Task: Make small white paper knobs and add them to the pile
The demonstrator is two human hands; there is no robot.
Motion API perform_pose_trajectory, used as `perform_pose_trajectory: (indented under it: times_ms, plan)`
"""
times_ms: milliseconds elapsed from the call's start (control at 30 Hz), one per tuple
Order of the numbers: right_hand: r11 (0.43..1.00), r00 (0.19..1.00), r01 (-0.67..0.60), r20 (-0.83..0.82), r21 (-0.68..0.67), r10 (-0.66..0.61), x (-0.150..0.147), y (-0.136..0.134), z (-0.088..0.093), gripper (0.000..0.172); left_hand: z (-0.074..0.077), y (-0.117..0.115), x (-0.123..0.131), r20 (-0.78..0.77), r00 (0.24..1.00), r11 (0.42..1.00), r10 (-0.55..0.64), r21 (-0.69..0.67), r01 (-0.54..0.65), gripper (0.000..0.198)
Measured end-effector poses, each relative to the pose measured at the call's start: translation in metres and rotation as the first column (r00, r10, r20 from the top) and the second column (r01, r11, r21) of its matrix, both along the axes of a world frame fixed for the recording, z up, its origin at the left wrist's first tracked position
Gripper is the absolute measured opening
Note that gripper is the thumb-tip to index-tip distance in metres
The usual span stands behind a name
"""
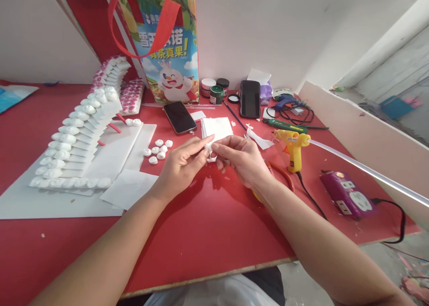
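Observation:
Both hands meet over the middle of the red table [208,225]. My left hand [182,163] and my right hand [239,156] pinch one small white paper piece [209,152] between their fingertips. Just behind them lies a stack of white paper squares [217,127]. Several small white rolled paper buds [157,150] lie loose to the left of my left hand. Further left a white board [110,158] carries curved rows of the same white buds [72,140].
A yellow glue gun [294,147] with a long clear glue stick [368,172] stands right of my hands, beside a purple power strip [346,199]. A phone [180,117], paint jars [216,94], a black case [250,98] and a printed bag [170,47] sit behind.

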State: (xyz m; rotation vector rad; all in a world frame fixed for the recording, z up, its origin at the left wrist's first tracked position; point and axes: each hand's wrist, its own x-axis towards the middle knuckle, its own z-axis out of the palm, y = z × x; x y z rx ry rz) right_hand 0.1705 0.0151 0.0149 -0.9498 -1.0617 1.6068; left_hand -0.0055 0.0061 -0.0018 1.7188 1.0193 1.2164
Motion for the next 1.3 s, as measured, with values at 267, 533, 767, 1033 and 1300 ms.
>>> perform_pose_trajectory:
  times_ms: [267,533,767,1033,1300]
  plan:
    - [0.996,0.997,-0.029,-0.079,-0.082,0.022,-0.0031,0.0011,-0.0010,0.029,-0.0042,-0.0002,0.0016,0.033,0.997,0.997,0.071,-0.020,-0.070,0.038]
    - [0.997,0.996,-0.015,-0.090,-0.080,0.008,-0.0042,0.0008,-0.0023,0.031,-0.0027,-0.0024,0.0033,0.019,0.998,0.998,0.062,-0.010,-0.062,0.038]
    - [0.997,0.994,-0.014,-0.110,-0.074,0.006,-0.0046,0.0007,-0.0044,0.031,-0.0039,-0.0022,0.0021,-0.012,0.999,0.999,0.050,0.021,-0.050,0.040]
    - [0.997,0.995,-0.002,-0.103,-0.074,-0.006,-0.0045,0.0016,-0.0049,0.031,-0.0039,-0.0013,0.0013,-0.069,0.997,0.997,0.042,0.068,-0.037,0.041]
    - [0.999,0.999,0.022,-0.024,-0.031,-0.023,-0.0047,-0.0006,-0.0047,0.035,-0.0056,-0.0023,0.0031,-0.122,0.990,0.993,0.075,0.103,-0.062,0.040]
